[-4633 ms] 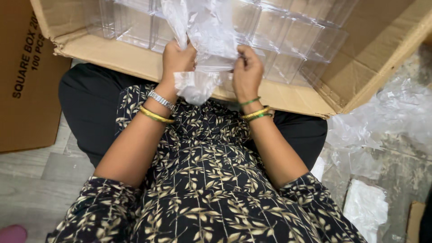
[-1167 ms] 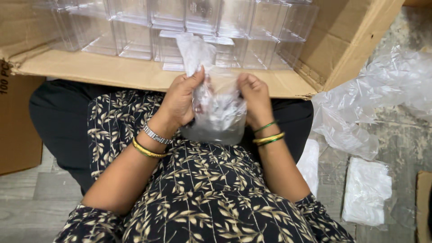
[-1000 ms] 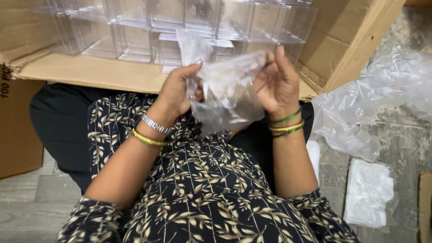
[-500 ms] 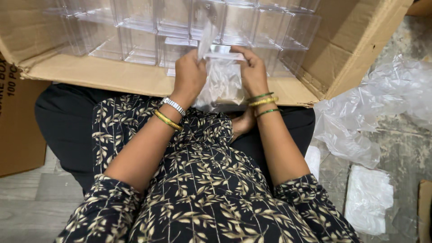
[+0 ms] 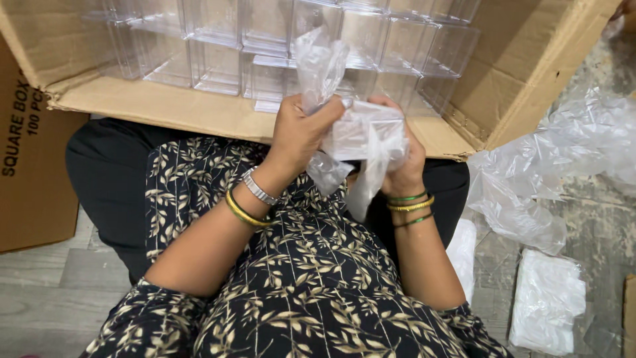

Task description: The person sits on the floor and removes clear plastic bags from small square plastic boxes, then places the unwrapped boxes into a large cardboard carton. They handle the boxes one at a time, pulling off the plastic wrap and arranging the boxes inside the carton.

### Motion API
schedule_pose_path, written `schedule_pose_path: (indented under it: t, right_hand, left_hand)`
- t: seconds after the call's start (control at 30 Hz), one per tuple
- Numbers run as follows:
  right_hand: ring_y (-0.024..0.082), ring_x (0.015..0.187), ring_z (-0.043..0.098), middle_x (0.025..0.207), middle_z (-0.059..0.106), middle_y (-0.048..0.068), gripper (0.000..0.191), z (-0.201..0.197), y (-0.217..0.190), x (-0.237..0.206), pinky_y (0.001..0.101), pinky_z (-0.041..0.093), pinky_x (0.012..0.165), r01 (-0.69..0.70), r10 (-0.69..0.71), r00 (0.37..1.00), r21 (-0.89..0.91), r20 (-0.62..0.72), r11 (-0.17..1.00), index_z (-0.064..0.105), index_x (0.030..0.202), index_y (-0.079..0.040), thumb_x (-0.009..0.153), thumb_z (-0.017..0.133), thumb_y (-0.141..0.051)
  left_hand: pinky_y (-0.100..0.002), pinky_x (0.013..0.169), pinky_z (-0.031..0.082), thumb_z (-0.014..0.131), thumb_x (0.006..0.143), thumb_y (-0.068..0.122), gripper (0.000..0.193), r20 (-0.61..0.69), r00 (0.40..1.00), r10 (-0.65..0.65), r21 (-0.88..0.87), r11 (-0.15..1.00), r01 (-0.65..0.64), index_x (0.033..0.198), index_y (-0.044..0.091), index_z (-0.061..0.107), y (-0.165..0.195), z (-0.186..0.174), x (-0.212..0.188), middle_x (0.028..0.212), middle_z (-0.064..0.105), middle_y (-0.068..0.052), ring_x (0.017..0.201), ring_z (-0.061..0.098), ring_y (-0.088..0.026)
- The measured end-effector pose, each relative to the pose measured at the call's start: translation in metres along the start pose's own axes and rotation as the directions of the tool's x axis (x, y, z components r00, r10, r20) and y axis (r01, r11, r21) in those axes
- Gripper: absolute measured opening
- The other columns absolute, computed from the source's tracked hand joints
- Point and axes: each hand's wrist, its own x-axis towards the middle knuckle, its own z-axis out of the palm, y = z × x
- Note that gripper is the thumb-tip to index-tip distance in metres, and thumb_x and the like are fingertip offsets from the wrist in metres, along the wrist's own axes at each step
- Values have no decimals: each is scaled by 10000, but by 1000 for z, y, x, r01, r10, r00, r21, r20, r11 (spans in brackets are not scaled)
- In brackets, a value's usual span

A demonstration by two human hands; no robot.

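Both hands hold a small clear plastic box point(image 5: 366, 131) wrapped in a thin clear plastic bag point(image 5: 320, 63). My left hand point(image 5: 298, 136) grips the bag's bunched neck, which sticks up above the fingers. My right hand point(image 5: 404, 166) cups the wrapped box from below and behind. A loose tail of the bag hangs down between my wrists. Just beyond my hands lies an open cardboard carton point(image 5: 132, 106) with several clear square boxes point(image 5: 218, 46) in rows.
Crumpled clear plastic wrap point(image 5: 556, 152) lies on the floor at the right, with flat white bags point(image 5: 546, 301) below it. A second brown carton point(image 5: 30, 152) stands at the left edge. Grey wood-look floor point(image 5: 46, 292) shows at the lower left.
The wrapped box came back from the carton's edge toward my body. My left hand now pinches the bag's neck, and my right hand has moved under the box.
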Motion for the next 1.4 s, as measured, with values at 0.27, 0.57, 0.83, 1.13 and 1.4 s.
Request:
schedule_pose_path:
  t: [0.27,0.57,0.83,1.13,1.4]
  right_hand:
    - [315,1094,665,1201,638,186,419,12,4,-65,461,568,1010,-46,46,997,12,-59,999,499,1333,21,941,593,-92]
    - [358,1026,697,1106,619,193,332,-170,-86,-107,518,607,975,577,-730,353,-478,-586,663,555,1133,49,846,678,-63]
    - [471,1370,474,1484,427,355,698,-294,-64,-128,527,344,1183,-461,-992,-69,-878,-106,126,274,1518,133,1088,669,-250]
    - [390,1140,552,1260,608,171,480,-212,-115,-70,550,454,946,-465,-975,64,-871,-215,161,577,1269,-29,887,795,-221]
    - [104,888,649,1032,650,25,129,10,0,-11,270,591,749,151,-240,959,-444,-151,883,631,1132,-30,1009,654,-64]
  left_hand:
    - [-210,532,464,757,948,245,225,106,993,-54,272,962,23,914,23,772,-39,12,-15,749,707,27,622,589,-19]
    - [-238,469,489,509,1017,327,252,-7,982,-189,-103,977,187,1106,98,568,-30,-15,-7,827,663,-3,519,589,-79]
    - [-226,825,539,668,994,40,172,52,995,81,-19,997,-80,1157,-14,654,-42,-21,-9,1048,710,-25,908,646,-71]
    - [-262,834,587,709,910,-55,253,-41,999,35,-160,986,-41,1125,24,603,-31,-13,-10,1043,715,-53,914,691,-104]
    - [-301,769,596,772,969,-67,253,74,993,90,-126,989,-80,1019,17,540,-42,-9,-31,888,645,-66,802,668,-144]
